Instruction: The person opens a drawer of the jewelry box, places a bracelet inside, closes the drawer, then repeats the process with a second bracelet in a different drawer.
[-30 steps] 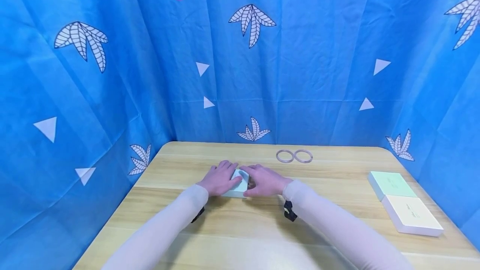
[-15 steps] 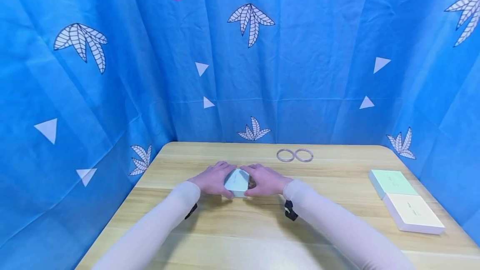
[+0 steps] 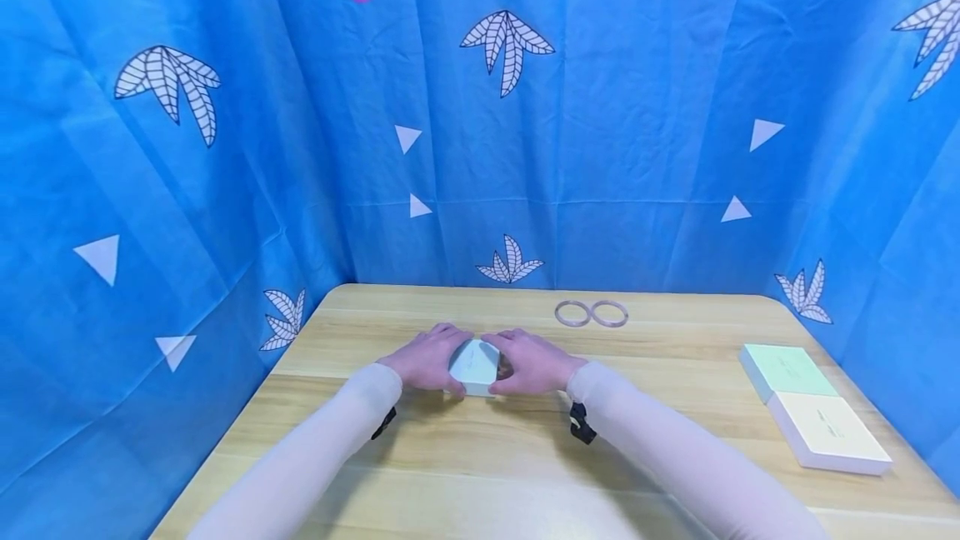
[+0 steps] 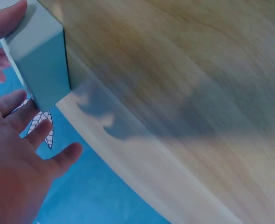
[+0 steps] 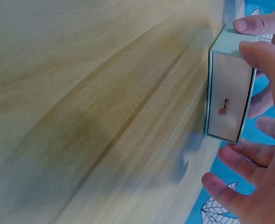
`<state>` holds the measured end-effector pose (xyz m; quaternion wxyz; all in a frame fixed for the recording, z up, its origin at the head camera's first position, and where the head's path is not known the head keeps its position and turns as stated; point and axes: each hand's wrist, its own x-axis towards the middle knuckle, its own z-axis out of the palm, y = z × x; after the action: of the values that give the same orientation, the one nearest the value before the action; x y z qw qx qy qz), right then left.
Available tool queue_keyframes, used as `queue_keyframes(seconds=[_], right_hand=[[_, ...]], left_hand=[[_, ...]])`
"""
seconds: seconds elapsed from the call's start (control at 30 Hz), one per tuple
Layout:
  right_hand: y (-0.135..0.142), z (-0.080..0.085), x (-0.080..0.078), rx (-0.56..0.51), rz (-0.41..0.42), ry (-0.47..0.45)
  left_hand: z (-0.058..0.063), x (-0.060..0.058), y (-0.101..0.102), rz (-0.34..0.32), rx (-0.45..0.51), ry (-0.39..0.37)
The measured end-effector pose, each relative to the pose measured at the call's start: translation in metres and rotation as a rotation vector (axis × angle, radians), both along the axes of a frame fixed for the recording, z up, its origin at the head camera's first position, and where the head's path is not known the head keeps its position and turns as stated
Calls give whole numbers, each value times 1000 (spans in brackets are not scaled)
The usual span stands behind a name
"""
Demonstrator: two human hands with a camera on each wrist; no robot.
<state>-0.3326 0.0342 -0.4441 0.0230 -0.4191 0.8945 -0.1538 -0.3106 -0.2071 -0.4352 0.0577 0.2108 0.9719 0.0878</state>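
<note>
A small mint-green drawer box [image 3: 474, 363] stands on the table between both hands. My left hand [image 3: 422, 358] holds its left end, thumb at the near side and index finger at the far side; the other fingers are spread beyond it in the left wrist view. On the right end, my right hand [image 3: 531, 362] grips in the same way, its thumb [image 5: 263, 52] on the near side. The right wrist view shows the pale drawer front [image 5: 230, 88] with a small brownish pull tab [image 5: 223, 110].
Two thin purplish rings [image 3: 573, 324] lie side by side at the back of the wooden table [image 3: 480, 473]. At the right edge sit a light green box [image 3: 789, 371] and a cream box [image 3: 828, 430], touching. A blue patterned curtain [image 3: 622, 148] surrounds the table's far sides.
My left hand has slid left off the top of the box to its left end, uncovering the lid. The right hand has barely moved. The head view has shifted slightly.
</note>
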Motion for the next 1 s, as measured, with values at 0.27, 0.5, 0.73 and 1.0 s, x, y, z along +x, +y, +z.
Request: queue_keyframes(seconds=[0.27, 0.5, 0.73, 1.0], right_hand=[[-14, 8, 2, -13, 2, 20], [-32, 11, 2, -10, 18, 44], [-50, 10, 1, -3, 10, 40], [-72, 7, -2, 13, -3, 38]], left_hand=[[11, 5, -12, 22, 31, 19], [15, 7, -28, 40, 47, 7], [16, 9, -43, 78, 63, -10], [14, 8, -58, 124, 63, -39]])
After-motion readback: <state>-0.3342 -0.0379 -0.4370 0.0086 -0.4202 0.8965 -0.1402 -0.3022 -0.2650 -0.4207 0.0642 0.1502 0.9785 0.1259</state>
